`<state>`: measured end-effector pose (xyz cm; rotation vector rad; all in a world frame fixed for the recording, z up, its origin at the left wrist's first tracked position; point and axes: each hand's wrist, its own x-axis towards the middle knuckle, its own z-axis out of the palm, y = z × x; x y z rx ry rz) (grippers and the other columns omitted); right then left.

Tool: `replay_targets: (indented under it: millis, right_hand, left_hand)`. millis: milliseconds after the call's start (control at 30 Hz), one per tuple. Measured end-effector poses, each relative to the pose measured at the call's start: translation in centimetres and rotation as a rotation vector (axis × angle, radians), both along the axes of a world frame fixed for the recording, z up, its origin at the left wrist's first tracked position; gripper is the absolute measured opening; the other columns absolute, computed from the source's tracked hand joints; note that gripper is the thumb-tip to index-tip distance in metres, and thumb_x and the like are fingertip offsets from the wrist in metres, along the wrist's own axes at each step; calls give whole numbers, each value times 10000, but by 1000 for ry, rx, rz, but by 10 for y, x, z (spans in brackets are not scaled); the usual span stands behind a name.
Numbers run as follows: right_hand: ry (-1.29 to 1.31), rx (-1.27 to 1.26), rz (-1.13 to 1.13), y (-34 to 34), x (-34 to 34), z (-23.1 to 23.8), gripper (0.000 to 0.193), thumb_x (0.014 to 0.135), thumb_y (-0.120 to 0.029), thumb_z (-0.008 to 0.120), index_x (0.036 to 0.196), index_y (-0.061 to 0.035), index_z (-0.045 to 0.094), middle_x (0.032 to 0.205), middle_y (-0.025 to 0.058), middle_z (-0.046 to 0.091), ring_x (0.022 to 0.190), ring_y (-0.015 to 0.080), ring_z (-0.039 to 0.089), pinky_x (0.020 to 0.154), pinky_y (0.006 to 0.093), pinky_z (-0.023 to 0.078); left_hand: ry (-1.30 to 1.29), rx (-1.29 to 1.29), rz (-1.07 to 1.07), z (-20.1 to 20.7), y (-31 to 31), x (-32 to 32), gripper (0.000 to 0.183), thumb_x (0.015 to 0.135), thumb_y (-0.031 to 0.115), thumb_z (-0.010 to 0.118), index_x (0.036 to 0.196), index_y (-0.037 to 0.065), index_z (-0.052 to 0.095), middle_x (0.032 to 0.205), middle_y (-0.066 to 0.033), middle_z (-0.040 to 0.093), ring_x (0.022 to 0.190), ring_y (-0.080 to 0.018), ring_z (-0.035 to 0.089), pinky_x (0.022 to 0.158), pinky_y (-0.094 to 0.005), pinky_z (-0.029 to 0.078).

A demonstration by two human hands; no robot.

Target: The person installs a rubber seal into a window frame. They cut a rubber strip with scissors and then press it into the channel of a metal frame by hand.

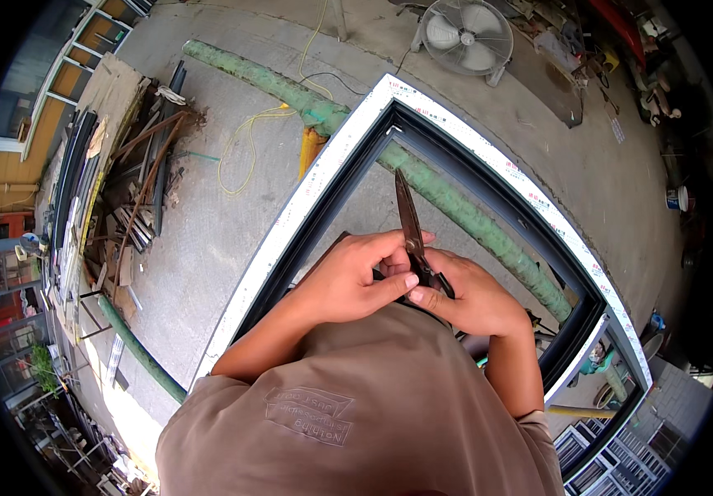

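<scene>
Rusty, dark-bladed scissors point away from me, their blades together, above the opening of a large window frame. My right hand is closed around the black handles, one loop showing beside its thumb. My left hand is closed too, fingers curled and thumb pressed against the scissors near the pivot. Whether a small piece is also pinched between the hands is hidden. The frame is dark inside, with white printed film along its outer face, and it surrounds the space beneath my hands.
Green pipes pass under the frame, one near a yellow post. A yellow cord lies on the concrete floor. Scrap wood and metal strips are piled at left. A floor fan stands at the far side.
</scene>
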<state>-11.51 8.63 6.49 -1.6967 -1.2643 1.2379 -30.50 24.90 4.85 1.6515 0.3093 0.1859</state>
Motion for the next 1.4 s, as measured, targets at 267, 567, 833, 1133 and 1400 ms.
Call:
replay_targets:
  millis: [267, 567, 833, 1133, 1400]
  right_hand:
    - [151, -40, 523, 63, 6, -16, 565, 927, -372, 887, 1301, -21, 650, 1049, 124, 693, 984, 321, 680, 894, 435, 547]
    - [55, -151, 1037, 99, -22, -28, 880, 794, -662, 936, 1369, -44, 689, 1036, 57, 635, 940, 211, 620, 836, 348, 496]
    - [-143, -179, 1423, 125, -136, -46, 826, 817, -534, 953, 1380, 4, 676, 1198, 193, 710, 1136, 382, 676, 995, 456, 544]
    - [-654, -48, 1569, 112, -292, -89, 661, 897, -549, 869, 1179, 32, 727, 1113, 237, 740, 1068, 447, 687, 932, 505, 544]
    - [-764, -263, 1613, 136, -333, -202, 732, 954, -603, 808, 1241, 67, 743, 1191, 317, 776, 1155, 486, 747, 961, 505, 576]
  left_hand:
    - [52, 33, 400, -22, -62, -81, 856, 996, 10, 755, 1750, 27, 349, 991, -78, 711, 917, -201, 713, 864, -366, 592]
    - [593, 145, 843, -128, -165, -194, 476, 1009, 174, 727, 1464, 48, 678, 1045, -168, 784, 975, -389, 751, 883, -493, 597]
    - [1101, -242, 1131, -273, -283, -310, 472, 1022, 332, 680, 1401, 55, 729, 1244, -236, 792, 1199, -431, 741, 1035, -536, 579]
    - [947, -800, 1708, -403, -437, -339, 423, 987, 312, 680, 1269, 18, 794, 1144, -215, 828, 1060, -404, 797, 930, -494, 624]
    - [301, -1403, 2261, -443, -447, -293, 404, 1102, 290, 640, 1425, 51, 684, 1053, -79, 783, 828, -179, 736, 714, -312, 571]
